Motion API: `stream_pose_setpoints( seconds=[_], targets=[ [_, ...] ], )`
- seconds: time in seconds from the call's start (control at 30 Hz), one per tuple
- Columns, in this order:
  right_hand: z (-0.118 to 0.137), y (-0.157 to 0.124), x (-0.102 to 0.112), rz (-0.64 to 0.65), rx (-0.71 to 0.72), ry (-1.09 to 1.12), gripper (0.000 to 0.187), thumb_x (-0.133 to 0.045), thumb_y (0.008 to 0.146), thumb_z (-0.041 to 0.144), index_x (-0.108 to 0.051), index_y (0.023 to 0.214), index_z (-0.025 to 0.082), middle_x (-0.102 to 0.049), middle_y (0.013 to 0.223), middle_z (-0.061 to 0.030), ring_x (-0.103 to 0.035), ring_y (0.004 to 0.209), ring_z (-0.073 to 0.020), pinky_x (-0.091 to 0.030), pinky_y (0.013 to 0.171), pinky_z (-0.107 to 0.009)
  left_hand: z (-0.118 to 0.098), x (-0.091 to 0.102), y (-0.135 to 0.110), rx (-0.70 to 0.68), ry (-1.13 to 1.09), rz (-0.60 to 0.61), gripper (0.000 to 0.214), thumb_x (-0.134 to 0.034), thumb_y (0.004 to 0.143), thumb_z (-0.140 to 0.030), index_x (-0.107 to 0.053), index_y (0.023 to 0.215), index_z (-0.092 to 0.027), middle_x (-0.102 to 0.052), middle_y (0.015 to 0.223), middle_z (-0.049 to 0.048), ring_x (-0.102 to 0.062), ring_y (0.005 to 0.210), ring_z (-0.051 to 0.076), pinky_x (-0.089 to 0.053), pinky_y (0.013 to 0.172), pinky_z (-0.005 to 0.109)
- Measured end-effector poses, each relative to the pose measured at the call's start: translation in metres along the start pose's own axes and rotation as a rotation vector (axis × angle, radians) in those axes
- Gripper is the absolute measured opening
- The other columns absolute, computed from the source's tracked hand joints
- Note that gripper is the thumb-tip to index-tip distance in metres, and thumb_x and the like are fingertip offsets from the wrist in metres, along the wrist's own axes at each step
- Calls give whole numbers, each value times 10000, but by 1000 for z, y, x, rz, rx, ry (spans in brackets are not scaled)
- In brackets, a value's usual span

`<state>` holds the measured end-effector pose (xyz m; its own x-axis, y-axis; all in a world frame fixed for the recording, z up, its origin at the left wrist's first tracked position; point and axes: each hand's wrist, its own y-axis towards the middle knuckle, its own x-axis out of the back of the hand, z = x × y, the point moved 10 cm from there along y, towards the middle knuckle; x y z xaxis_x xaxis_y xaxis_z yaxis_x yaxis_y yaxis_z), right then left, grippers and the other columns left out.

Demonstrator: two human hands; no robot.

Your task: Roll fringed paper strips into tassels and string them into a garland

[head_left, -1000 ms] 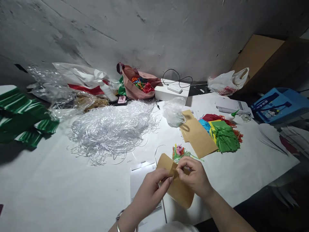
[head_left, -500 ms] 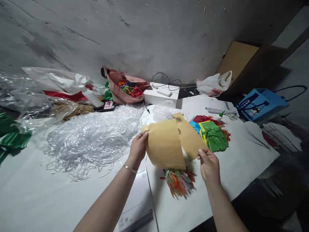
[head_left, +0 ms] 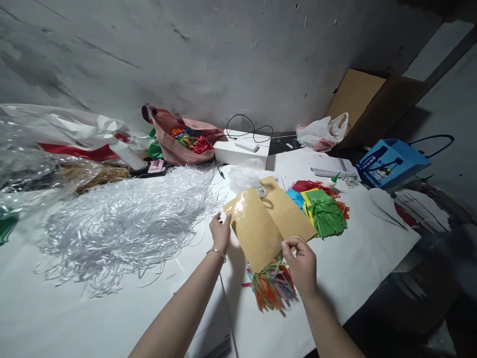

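Observation:
A piece of brown kraft paper [head_left: 257,228] with a shiny patch near its upper left corner hangs tilted over the table. My left hand [head_left: 220,234] is closed at its left edge, thumb on the front. At the lower right edge my right hand [head_left: 301,266] pinches the same piece between thumb and fingers. A second brown piece [head_left: 288,206] lies behind it to the right; whether the two are joined I cannot tell. Under the lower edge, partly covered, is a bunch of multicoloured paper strips [head_left: 270,293].
Left lies a big heap of white shiny strands [head_left: 122,223]. Green fringed paper [head_left: 328,219] and a green-tipped bottle [head_left: 334,180] are at right. Behind stand a pink bag [head_left: 167,141] of coloured strips, a white box [head_left: 238,154], a white plastic bag [head_left: 322,133] and a blue bag [head_left: 395,161].
My right hand has moved left from the right-hand brown piece to the lower edge of the left one. The left piece has turned and lies less curved. The view has shifted slightly.

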<state>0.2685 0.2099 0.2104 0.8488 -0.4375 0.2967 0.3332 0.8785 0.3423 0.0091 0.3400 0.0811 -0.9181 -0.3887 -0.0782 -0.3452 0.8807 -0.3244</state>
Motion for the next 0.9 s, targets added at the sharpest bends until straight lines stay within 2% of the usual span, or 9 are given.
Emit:
stream_pose_setpoints(
  seconds=[0.13, 0.23, 0.33, 0.43, 0.67, 0.77, 0.83, 0.9],
  targets=[
    [63, -17, -17, -4, 465, -308, 132, -550, 878, 108, -620, 802, 190, -629, 733, -21, -574, 699, -156, -465, 713, -316, -3, 4, -81, 73, 35, 276, 306, -828, 648, -400, -668, 633, -139, -631, 650, 31, -556, 655, 172, -421, 647, 274],
    [96, -46, -42, 133, 802, -424, 137, -547, 885, 78, -634, 921, 177, -676, 754, -32, -608, 698, -162, -452, 784, -373, -3, 13, -140, 192, -10, 425, 387, -739, 711, -527, -683, 671, -146, -517, 550, -26, -458, 554, 132, -373, 575, 257],
    [113, -79, -60, 306, 1043, -420, 186, -492, 914, 90, -651, 1004, 127, -708, 813, -67, -637, 755, -177, -443, 796, -380, -5, 30, -171, 302, -96, 444, 378, -723, 720, -524, -684, 742, -149, -439, 543, -59, -381, 528, 105, -333, 556, 242],
    [124, -105, -67, 372, 1195, -398, 261, -430, 920, 70, -679, 991, 104, -721, 848, -85, -647, 817, -187, -445, 817, -376, -11, 53, -179, 303, -116, 388, 307, -766, 693, -436, -645, 695, -154, -454, 550, -55, -383, 543, 102, -336, 573, 243],
    [145, -134, -69, 468, 1296, -352, 296, -417, 928, 67, -698, 1020, 61, -727, 888, -105, -658, 849, -196, -458, 881, -382, -21, 89, -197, 198, -53, 354, 275, -741, 722, -394, -599, 646, -171, -456, 582, -50, -391, 601, 120, -336, 623, 255],
    [147, -132, -67, 499, 1185, -266, 229, -532, 906, 73, -671, 1087, 93, -734, 925, -82, -660, 868, -180, -470, 907, -382, -29, 97, -207, 137, -22, 374, 272, -730, 746, -384, -587, 640, -179, -461, 600, -48, -390, 630, 128, -337, 641, 252],
    [145, -127, -66, 513, 1055, -178, 261, -595, 882, 76, -645, 1134, 121, -732, 903, -59, -659, 829, -160, -493, 881, -382, -34, 100, -213, 110, -20, 381, 265, -724, 759, -374, -584, 638, -184, -472, 616, -44, -392, 639, 132, -341, 641, 251],
    [145, -127, -65, 509, 990, -124, 291, -592, 882, 71, -633, 1162, 139, -728, 883, -50, -660, 808, -153, -505, 864, -385, -36, 105, -216, 90, -22, 359, 256, -718, 766, -367, -587, 641, -186, -482, 633, -41, -396, 645, 133, -343, 640, 249]
  ],
)
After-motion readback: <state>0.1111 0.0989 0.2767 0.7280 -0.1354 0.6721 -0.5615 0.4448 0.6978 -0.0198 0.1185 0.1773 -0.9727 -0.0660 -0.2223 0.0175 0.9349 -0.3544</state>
